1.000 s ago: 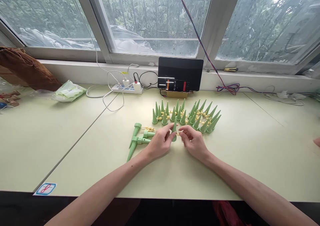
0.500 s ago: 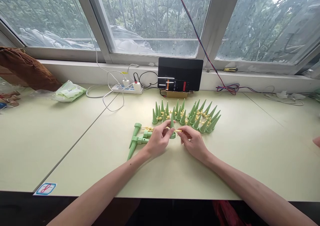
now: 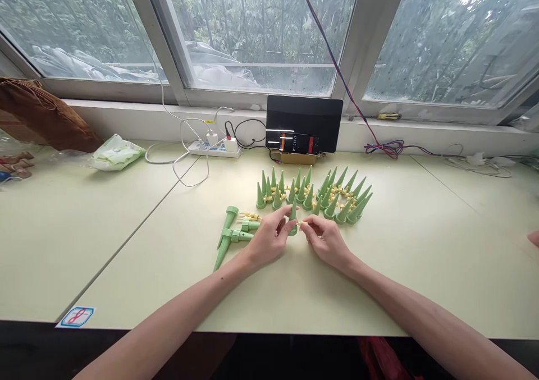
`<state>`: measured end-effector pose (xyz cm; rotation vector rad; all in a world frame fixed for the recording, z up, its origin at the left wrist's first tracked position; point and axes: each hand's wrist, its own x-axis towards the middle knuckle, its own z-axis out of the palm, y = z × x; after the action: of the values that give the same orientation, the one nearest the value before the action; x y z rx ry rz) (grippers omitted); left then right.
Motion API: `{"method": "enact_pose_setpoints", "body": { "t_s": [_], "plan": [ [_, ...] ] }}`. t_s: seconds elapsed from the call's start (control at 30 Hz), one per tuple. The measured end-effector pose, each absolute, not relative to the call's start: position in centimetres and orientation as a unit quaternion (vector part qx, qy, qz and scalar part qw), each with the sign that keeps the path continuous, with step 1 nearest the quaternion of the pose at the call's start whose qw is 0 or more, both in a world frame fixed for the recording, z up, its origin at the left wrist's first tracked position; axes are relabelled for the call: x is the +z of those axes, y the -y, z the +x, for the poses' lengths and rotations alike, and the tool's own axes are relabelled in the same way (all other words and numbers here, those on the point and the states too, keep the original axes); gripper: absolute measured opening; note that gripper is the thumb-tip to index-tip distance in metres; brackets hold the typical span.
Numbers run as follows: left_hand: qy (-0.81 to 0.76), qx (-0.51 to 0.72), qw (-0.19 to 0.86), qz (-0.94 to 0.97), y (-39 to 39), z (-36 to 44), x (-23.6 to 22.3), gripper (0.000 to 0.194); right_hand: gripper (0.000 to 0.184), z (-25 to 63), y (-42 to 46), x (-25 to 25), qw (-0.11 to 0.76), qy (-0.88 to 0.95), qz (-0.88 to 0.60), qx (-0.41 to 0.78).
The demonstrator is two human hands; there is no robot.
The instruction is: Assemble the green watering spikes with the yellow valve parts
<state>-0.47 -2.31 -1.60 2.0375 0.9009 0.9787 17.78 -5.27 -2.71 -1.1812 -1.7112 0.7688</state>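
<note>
My left hand (image 3: 272, 234) is closed around a green plastic spike (image 3: 293, 211), which stands point up with its wide collar low. Against the spike's side, near the collar, my right hand (image 3: 326, 237) pinches a small yellow valve piece (image 3: 300, 224), partly hidden by the fingertips. Left of my hands lie several loose green spikes (image 3: 227, 237) and a few yellow valve pieces (image 3: 250, 216). Behind my hands stand several upright green spikes (image 3: 309, 198), with yellow pieces at their sides.
A black tablet (image 3: 304, 116) with a phone (image 3: 298, 143) in front stands by the window. A power strip (image 3: 215, 149) with white cables and a green-white packet (image 3: 118, 153) lie to the left. Tangled wires (image 3: 389, 149) sit at the back right. Another person's hand (image 3: 534, 237) shows at the right edge.
The spike in my left hand has moved slightly right and tilted a little. My right hand now holds the yellow piece closer against it.
</note>
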Motion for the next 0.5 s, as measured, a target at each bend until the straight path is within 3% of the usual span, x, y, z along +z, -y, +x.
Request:
{"method": "enact_pose_setpoints", "body": {
  "t_s": [0.27,0.5],
  "plan": [
    [-0.323,0.398,0.267,0.816,2.45,-0.30,-1.99,0.023,0.037,17.69,5.57,-2.23,0.451,0.588,-0.460,0.488],
    [-0.364,0.379,0.338,0.780,2.76,0.07,-1.30,0.022,0.036,17.51,5.56,-2.35,0.459,0.621,-0.473,0.425]
  ]
}}
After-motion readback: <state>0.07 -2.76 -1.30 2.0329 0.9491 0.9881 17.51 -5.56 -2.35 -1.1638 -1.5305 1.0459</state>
